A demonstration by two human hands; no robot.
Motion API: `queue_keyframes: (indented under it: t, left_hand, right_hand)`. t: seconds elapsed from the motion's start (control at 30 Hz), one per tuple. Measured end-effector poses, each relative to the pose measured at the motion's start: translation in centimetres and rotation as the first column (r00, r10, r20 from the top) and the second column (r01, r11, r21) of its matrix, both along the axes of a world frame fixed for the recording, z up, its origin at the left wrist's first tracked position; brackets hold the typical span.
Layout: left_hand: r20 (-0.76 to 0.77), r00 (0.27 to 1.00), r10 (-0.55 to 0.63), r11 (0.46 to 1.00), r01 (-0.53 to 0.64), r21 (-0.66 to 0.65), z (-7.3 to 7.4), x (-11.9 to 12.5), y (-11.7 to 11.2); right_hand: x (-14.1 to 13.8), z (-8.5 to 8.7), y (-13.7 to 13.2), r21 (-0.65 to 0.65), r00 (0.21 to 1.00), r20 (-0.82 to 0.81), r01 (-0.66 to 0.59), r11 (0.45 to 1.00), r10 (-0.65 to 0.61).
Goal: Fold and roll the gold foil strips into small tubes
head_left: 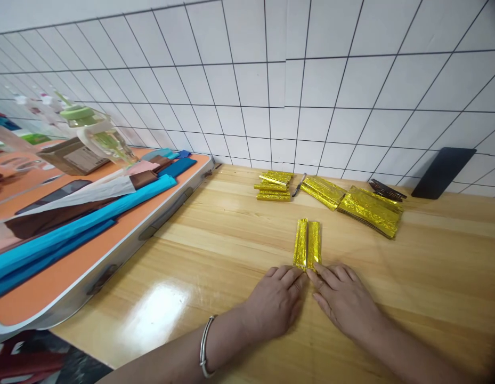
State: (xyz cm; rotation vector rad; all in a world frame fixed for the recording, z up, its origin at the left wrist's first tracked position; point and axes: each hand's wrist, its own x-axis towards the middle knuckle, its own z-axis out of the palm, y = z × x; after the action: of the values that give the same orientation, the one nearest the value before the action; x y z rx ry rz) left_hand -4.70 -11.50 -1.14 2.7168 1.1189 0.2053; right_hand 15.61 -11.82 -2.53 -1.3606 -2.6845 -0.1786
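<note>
A gold foil sheet (314, 240), its two long sides folded in toward a middle seam, lies on the wooden table in front of me. At its near left corner, my left hand (274, 304) has curled fingers pressed on the edge. My right hand (345, 298) pinches the near right corner, with its fingertips on the foil. The fingertips of both hands almost meet at the seam, covering the near end. Farther back are a small pile of folded gold strips (273, 186) and two stacks of flat gold foil sheets (371, 210).
A black pen (299, 184) lies between the strips and the foil stacks. A dark hair clip (387, 190) and a black flat object (444, 173) stand by the tiled wall. On the left, an orange-topped table (63, 266) holds coloured paper rolls (123, 202), a bottle (105, 138) and a cardboard box (73, 156).
</note>
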Motion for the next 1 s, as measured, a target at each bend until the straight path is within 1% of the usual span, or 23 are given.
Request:
queue_keyframes:
  t: [0.13,0.33,0.5,0.6,0.73,0.87,1.0]
  left_hand:
    - [0.033,0.999,0.004,1.000,-0.005,0.016,-0.3,0.0,-0.3]
    - [0.000,1.000,0.004,0.999,-0.004,0.039,-0.3,0.0,-0.5]
    - [0.008,1.000,0.012,0.997,-0.013,0.070,-0.2,0.3,-0.7]
    - [0.011,1.000,0.028,0.997,-0.028,0.066,-0.3,0.4,-0.9]
    - [0.003,0.999,0.048,0.998,-0.048,0.050,-0.3,0.6,-1.0]
    - [0.003,0.997,0.078,0.996,-0.078,0.030,0.0,0.9,-1.0]
    - [0.012,0.996,0.090,0.996,-0.090,0.019,0.2,1.3,-0.9]
  right_hand:
    - [0.2,0.1,0.0,-0.007,1.000,-0.017,-0.007,1.000,0.007]
    - [0.7,0.2,0.1,-0.033,0.998,-0.043,-0.036,0.999,0.035]
    - [1.2,0.0,0.1,0.012,0.997,-0.050,-0.056,0.998,0.057]
    - [1.3,-0.3,-0.1,0.025,0.998,-0.047,-0.044,0.999,0.046]
    - [1.2,-0.5,-0.2,0.009,0.998,-0.045,-0.033,0.999,0.034]
    - [1.1,-0.3,-0.1,-0.022,0.999,-0.044,-0.018,1.000,0.017]
    - [1.3,0.1,-0.1,-0.042,0.998,-0.061,-0.032,0.999,0.029]
